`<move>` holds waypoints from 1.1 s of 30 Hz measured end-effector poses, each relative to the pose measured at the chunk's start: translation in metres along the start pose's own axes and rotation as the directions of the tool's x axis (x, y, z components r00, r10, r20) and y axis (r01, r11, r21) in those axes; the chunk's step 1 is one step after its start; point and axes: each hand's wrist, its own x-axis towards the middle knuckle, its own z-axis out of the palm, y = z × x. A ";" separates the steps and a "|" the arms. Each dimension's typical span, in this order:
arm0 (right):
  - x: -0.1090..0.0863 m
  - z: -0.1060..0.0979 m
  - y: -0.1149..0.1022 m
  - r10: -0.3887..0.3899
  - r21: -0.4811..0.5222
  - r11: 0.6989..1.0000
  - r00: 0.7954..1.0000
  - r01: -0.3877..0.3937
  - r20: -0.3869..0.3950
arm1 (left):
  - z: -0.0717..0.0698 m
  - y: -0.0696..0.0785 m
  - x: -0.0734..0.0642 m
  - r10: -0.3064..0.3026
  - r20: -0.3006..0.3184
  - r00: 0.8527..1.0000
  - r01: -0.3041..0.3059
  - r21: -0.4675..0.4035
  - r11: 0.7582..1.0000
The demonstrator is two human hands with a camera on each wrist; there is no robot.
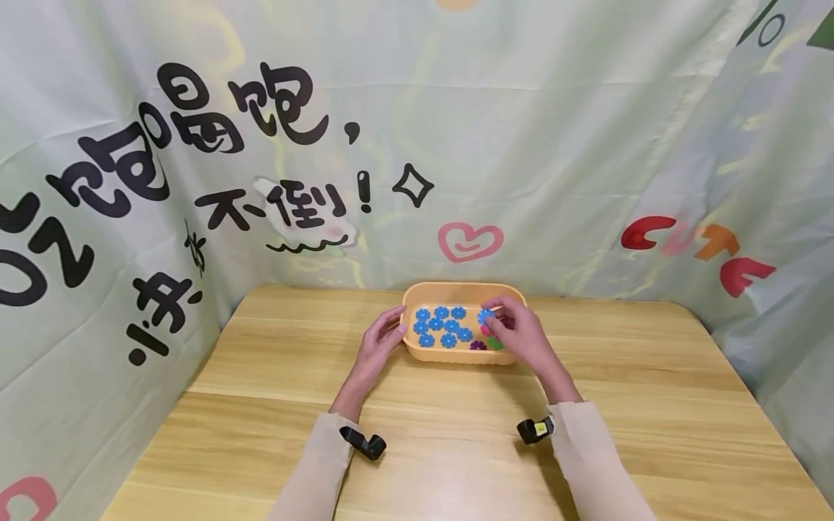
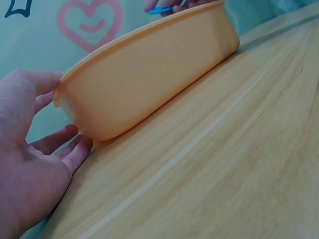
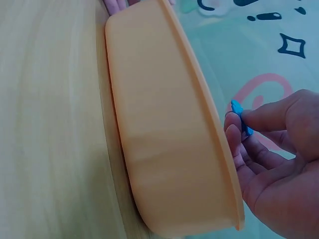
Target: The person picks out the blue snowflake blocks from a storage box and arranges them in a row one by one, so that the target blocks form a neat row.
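Note:
An orange plastic basket (image 1: 456, 356) stands near the table's back edge, holding several blue notched snowflake building discs (image 1: 448, 340) in its left and middle part. At its right end lie a purple disc (image 1: 478, 346), a green disc (image 1: 496, 343) and a pink one (image 1: 485, 330), partly covered by my right hand (image 1: 521, 334). Between thumb and fingers that hand pinches one blue snowflake disc (image 3: 241, 118), held just above the rim. My left hand (image 1: 379, 341) touches the basket's left end, its fingertips (image 2: 79, 147) against the lower wall and another digit at the rim.
The light wooden table (image 1: 443, 449) extends in front of the basket and to both sides. Right behind it hangs a pale printed curtain (image 1: 554, 181), with more cloth at the left and right. A small black camera (image 1: 365, 443) sits on each wrist.

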 end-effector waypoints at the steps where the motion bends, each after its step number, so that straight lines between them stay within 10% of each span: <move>1: -0.003 0.000 -0.001 -0.002 0.010 1.000 1.000 0.003 -0.009 | 0.000 0.000 0.000 -0.005 0.002 1.000 0.005 0.001 1.000; 33: -0.027 0.027 -0.017 -0.067 0.152 0.986 0.997 0.061 0.037 | 0.000 0.001 -0.001 -0.015 -0.006 1.000 0.015 -0.010 1.000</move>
